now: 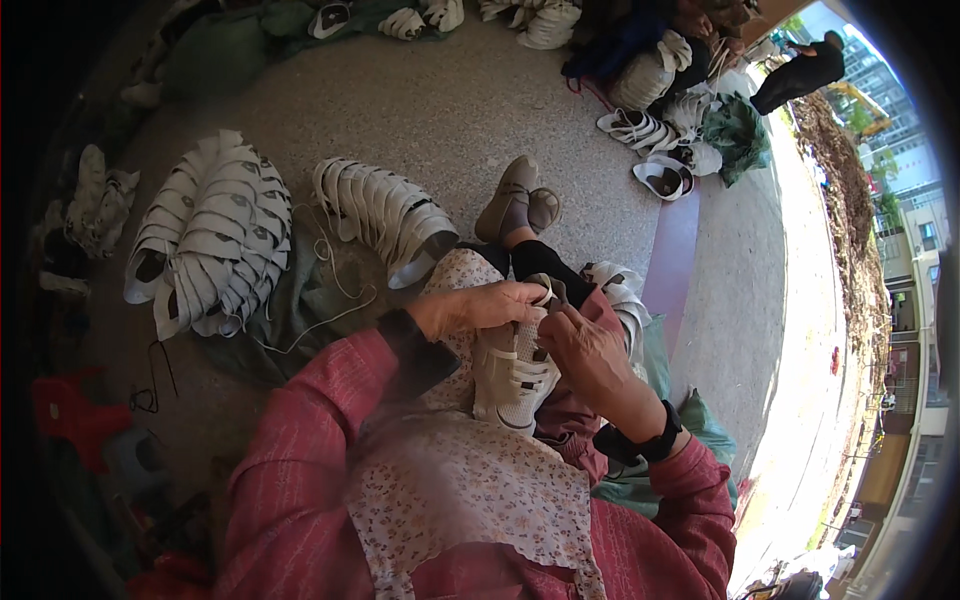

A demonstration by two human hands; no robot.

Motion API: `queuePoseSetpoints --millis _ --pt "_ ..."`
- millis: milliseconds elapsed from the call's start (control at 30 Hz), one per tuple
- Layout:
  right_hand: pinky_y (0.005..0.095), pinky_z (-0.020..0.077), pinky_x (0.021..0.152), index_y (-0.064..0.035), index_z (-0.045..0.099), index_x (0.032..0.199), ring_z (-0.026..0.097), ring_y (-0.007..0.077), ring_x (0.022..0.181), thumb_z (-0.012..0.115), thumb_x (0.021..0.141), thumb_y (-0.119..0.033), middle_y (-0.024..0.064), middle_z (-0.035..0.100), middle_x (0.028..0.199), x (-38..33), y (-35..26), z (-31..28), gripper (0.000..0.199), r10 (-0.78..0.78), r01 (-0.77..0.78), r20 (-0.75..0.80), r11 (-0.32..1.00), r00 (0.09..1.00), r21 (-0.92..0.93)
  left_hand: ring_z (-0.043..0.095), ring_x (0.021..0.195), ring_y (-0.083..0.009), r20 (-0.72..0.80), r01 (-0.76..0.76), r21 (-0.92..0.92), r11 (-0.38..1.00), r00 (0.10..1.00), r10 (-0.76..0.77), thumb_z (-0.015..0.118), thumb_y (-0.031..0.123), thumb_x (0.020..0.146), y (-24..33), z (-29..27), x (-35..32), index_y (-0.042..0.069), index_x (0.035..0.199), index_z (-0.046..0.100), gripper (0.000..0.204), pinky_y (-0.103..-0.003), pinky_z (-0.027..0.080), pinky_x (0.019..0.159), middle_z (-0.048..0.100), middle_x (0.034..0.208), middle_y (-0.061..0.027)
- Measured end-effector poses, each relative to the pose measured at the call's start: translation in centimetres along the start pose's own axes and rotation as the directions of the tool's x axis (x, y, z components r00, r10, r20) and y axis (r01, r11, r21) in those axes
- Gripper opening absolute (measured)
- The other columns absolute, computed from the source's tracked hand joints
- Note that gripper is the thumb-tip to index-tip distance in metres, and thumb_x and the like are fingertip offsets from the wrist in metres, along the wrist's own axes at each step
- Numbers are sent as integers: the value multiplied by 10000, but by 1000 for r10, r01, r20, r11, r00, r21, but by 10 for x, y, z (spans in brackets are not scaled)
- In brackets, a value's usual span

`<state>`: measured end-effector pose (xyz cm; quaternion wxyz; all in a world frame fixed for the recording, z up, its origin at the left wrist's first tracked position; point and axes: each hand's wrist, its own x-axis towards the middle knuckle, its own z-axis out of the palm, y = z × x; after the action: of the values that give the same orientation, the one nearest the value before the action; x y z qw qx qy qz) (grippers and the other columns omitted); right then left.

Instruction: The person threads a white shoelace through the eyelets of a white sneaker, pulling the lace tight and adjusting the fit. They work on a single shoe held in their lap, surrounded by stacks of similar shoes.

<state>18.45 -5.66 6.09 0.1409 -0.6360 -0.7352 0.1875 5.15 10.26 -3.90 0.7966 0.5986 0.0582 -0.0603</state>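
A white shoe upper (512, 380) rests on my lap, over a floral apron (450, 480). My left hand (475, 306) grips its top edge from the left, fingers curled over it. My right hand (585, 355) pinches the same edge from the right; something thin may be between the fingers, but I cannot make it out. A dark band sits on my right wrist (645, 440). My feet in grey shoes (515, 198) stretch out ahead on the ground.
Two stacked rows of white shoe uppers (215, 235) (385, 212) lie on a green cloth to my left, with loose cord (330, 275) among them. More white shoes (650, 125) and bags pile up at the back right. A red stool (70, 412) stands at lower left.
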Motion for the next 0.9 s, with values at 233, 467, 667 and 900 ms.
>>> queuePoseSetpoints --millis 233,467,667,900 --pt "404 523 637 -24 501 1020 653 303 826 565 860 -53 134 540 955 -3 3 24 175 -145 150 41 932 989 -330 508 1136 -119 -70 -7 93 996 997 14 519 205 1005 -8 -2 9 -16 1369 483 427 -281 413 1003 557 1242 -53" --pt "316 543 645 -13 502 1033 677 205 799 527 979 -95 123 626 1002 21 -20 -31 102 119 -230 205 677 972 699 536 1128 -116 -68 16 27 999 998 -15 532 174 994 -11 1 5 7 1304 534 353 -279 439 969 593 1220 -52" --pt "269 544 699 3 555 1078 672 142 782 564 1006 -147 67 662 876 69 -52 -71 167 -130 -320 497 622 858 715 586 1028 -101 117 -75 -97 992 989 86 625 180 952 -13 2 5 15 1230 538 335 -285 503 853 613 1174 -67" --pt "334 562 881 25 597 1076 697 199 865 593 985 -156 121 689 946 183 -103 -170 204 -409 360 -400 -175 820 916 560 1092 -79 -150 -65 -110 992 987 48 613 159 989 17 21 -12 4 1388 414 471 -237 485 917 582 1223 -28"
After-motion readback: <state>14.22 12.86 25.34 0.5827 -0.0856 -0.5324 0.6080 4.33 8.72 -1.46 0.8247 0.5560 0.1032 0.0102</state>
